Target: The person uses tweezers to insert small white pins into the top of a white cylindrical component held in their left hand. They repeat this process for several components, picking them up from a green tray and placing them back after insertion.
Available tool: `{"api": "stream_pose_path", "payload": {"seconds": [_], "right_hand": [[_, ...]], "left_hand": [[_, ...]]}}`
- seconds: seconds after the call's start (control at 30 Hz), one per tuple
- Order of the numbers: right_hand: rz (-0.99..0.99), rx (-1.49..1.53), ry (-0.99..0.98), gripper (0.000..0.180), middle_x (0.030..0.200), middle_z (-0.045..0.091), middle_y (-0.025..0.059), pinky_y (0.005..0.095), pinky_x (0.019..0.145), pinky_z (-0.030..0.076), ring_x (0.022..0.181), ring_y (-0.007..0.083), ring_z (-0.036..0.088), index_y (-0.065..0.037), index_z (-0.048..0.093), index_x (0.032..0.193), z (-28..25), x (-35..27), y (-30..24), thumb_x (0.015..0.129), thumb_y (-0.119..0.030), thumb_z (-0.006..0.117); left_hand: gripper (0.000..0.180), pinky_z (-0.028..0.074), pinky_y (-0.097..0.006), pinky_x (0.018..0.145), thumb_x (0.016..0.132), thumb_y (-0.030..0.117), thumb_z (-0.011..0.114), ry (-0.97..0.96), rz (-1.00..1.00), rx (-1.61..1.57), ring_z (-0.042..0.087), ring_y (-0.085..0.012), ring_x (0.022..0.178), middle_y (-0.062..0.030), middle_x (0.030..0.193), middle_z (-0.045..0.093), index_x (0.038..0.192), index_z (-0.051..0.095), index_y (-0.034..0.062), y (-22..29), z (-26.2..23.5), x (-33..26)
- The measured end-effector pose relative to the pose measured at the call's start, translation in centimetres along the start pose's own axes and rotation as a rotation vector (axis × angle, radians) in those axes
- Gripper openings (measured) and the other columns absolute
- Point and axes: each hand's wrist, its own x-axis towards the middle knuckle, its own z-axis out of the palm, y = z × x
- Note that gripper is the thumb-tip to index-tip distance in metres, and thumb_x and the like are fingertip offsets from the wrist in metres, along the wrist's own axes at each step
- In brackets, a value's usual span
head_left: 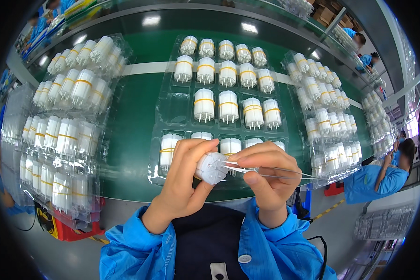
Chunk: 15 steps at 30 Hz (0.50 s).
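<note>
In front of my chest, my left hand (181, 179) is closed around a white cylindrical bundle of plastic pieces (213, 170). The bundle is tilted so that its round, segmented end faces up and toward me. My right hand (270, 173) pinches a pair of thin metal tweezers (236, 168), whose pointed tips are at that end. Beyond both hands lies a clear plastic tray (172, 110) with rows of similar white bundles, each with a yellow band and short prongs. My hands partly hide its nearest row.
Stacked clear trays full of white bundles stand on the left (23, 154) and right (315, 175) of the green table (135, 102). A co-worker in blue (371, 182) is at the far right. A red and yellow object (74, 231) is below the table's left edge.
</note>
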Motion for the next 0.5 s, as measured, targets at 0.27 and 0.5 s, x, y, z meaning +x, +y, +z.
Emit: {"api": "stream_pose_path", "payload": {"seconds": [0.27,0.5], "right_hand": [[-0.077,-0.098,-0.087,0.019,0.093,0.072,0.0171,0.0325,0.070,0.057,0.083,0.0273,0.071,0.002,0.073,0.094,-0.24,0.63,0.04,0.075,0.001,0.075],[-0.094,-0.083,-0.100,0.019,0.093,0.072,0.0172,0.0316,0.068,0.057,0.081,0.0272,0.071,0.003,0.073,0.094,-0.37,0.55,0.36,0.075,0.001,0.075]], "left_hand": [[0.064,0.044,-0.040,0.088,0.073,-0.006,0.069,-0.016,-0.026,-0.002,0.053,-0.0343,0.101,-0.0202,0.117,0.052,0.133,0.047,-0.0032,0.05,0.00,-0.13],[0.063,0.044,-0.040,0.088,0.073,-0.006,0.069,-0.021,-0.033,-0.006,0.053,-0.0347,0.100,-0.0203,0.117,0.052,0.132,0.048,-0.0031,0.10,-0.01,-0.14]]}}
